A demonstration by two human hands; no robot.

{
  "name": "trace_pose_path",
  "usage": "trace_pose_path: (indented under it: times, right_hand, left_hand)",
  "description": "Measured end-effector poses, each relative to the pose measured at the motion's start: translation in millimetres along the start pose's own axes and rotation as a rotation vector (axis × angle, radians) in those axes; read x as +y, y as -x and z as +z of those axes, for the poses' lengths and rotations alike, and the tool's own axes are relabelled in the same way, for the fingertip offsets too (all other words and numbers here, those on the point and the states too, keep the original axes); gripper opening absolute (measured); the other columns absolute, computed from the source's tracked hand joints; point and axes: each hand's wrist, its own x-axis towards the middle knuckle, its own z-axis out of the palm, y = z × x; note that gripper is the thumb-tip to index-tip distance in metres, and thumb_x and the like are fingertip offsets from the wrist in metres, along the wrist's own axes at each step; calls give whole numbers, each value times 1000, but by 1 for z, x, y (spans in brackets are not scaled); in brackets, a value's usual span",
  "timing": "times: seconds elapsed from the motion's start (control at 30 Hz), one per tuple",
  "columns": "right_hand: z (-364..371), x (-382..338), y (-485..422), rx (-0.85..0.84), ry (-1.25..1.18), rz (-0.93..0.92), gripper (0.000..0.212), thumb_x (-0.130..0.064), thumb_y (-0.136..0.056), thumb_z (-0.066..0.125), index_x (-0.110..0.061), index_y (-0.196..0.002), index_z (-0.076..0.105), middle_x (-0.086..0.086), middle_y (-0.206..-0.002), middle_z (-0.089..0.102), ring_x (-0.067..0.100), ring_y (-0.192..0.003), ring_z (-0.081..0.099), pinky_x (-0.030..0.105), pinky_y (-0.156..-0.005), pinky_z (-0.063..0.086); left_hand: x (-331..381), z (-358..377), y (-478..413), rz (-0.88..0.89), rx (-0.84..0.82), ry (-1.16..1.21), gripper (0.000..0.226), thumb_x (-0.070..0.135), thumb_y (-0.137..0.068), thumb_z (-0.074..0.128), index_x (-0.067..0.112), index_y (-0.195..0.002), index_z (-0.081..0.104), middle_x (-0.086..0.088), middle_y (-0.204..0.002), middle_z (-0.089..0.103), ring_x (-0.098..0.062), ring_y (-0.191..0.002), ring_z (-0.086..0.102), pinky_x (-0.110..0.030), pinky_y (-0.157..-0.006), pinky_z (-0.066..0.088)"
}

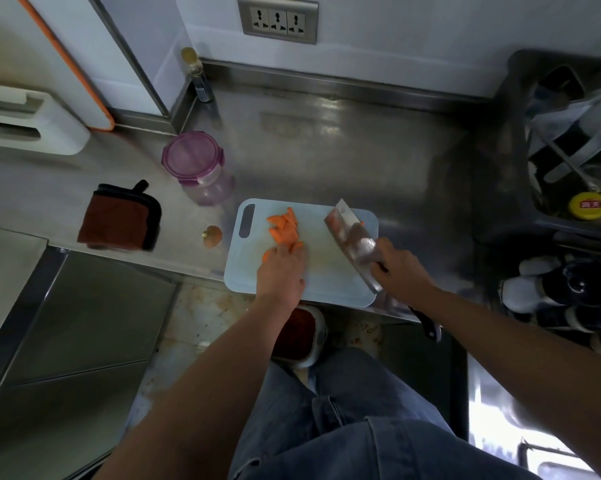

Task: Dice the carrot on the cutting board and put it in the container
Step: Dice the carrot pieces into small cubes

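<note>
A pale blue cutting board point(330, 275) lies at the steel counter's front edge. Several orange carrot pieces point(282, 227) are piled on its left half. My left hand point(282, 271) rests palm down on the near end of that pile, fingers together over the pieces. My right hand point(398, 268) grips the handle of a broad cleaver point(349, 233), whose blade lies tilted over the board's right side with a bit of carrot showing at its far edge. A clear container with a purple clip lid point(193, 162) stands closed on the counter, left of and behind the board.
A carrot end point(212, 236) lies just left of the board, beside a dark red folded cloth point(119, 220). A glass bottle point(197, 72) stands in the back corner. A dish rack with utensils point(576, 140) fills the right side. A red bin point(297, 336) sits on the floor.
</note>
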Motion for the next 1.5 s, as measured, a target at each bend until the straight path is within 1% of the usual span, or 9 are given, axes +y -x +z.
trace_pose_path:
  times: [0.1, 0.23, 0.4, 0.73, 0.9, 1.03, 1.17, 1.33, 1.5]
  right_hand:
    - [-3, 0, 2, 5, -55, -8, 16, -16, -96, 46, -10, -111, 45, 4, -71, 56, 25, -61, 55, 41, -56, 46]
    - [-5, 0, 4, 73, -153, 64, 19, -18, -96, 50, -12, -113, 44, 2, -82, 55, 21, -69, 54, 30, -55, 42]
    - [-4, 5, 4, 133, -229, 171, 31, -24, -96, 48, -15, -125, 42, 5, -105, 59, 21, -88, 60, 42, -74, 58]
    - [2, -5, 0, 153, -314, 187, 30, -23, -96, 50, -14, -124, 44, 4, -104, 62, 21, -90, 64, 39, -73, 59]
    - [7, -27, -5, 104, -336, 165, 28, -20, -96, 47, -12, -122, 41, 9, -91, 60, 24, -71, 63, 39, -55, 59]
    - [17, -33, -6, 27, -193, 135, 38, -21, -99, 44, -12, -135, 35, 7, -84, 60, 19, -62, 59, 33, -52, 49]
    - [19, -24, -2, 48, -68, 207, 28, -19, -97, 43, -10, -123, 39, 11, -78, 59, 29, -66, 59, 40, -55, 48]
    - [9, -23, -1, 95, -252, 235, 21, -18, -97, 45, -11, -116, 41, 10, -88, 60, 27, -67, 63, 49, -60, 57]
    - [-1, -27, -4, 143, -425, 306, 32, -17, -98, 48, -9, -128, 40, 8, -108, 57, 24, -66, 65, 37, -55, 58]
  left_hand:
    - [6, -2, -7, 112, 45, -140, 56, 35, -87, 67, 18, -135, 44, -14, -143, 32, -32, -130, 35, -41, -99, 45]
    - [12, -2, -19, 215, -60, -240, 89, 53, -83, 66, 21, -152, 21, -9, -161, 10, -33, -149, 1, -47, -122, 10]
    - [14, 3, -21, 199, -185, -329, 101, 58, -85, 61, 20, -157, 0, -6, -165, -6, -31, -150, -15, -51, -121, -8]
    - [13, 5, -12, 265, -170, -326, 99, 60, -84, 61, 21, -157, 8, -5, -165, 1, -32, -150, -14, -50, -121, -9]
    - [4, 0, -16, 276, -69, -250, 84, 54, -88, 60, 21, -154, 19, -5, -164, 7, -30, -150, -9, -46, -122, -5]
    - [-1, -2, -19, 246, -110, -262, 83, 51, -87, 62, 20, -153, 23, -7, -163, 7, -31, -150, -7, -48, -123, 0]
    - [-1, 0, -20, 257, -102, -268, 84, 50, -84, 66, 18, -151, 26, -6, -162, 15, -33, -150, -7, -48, -121, -1]
    - [-2, -3, -22, 275, -85, -245, 78, 47, -87, 64, 18, -150, 27, -7, -161, 15, -32, -150, -7, -46, -121, -1]
    - [7, -8, -20, 355, 31, -168, 77, 31, -93, 57, 33, -156, 11, -9, -162, 5, -31, -149, 1, -45, -120, 5]
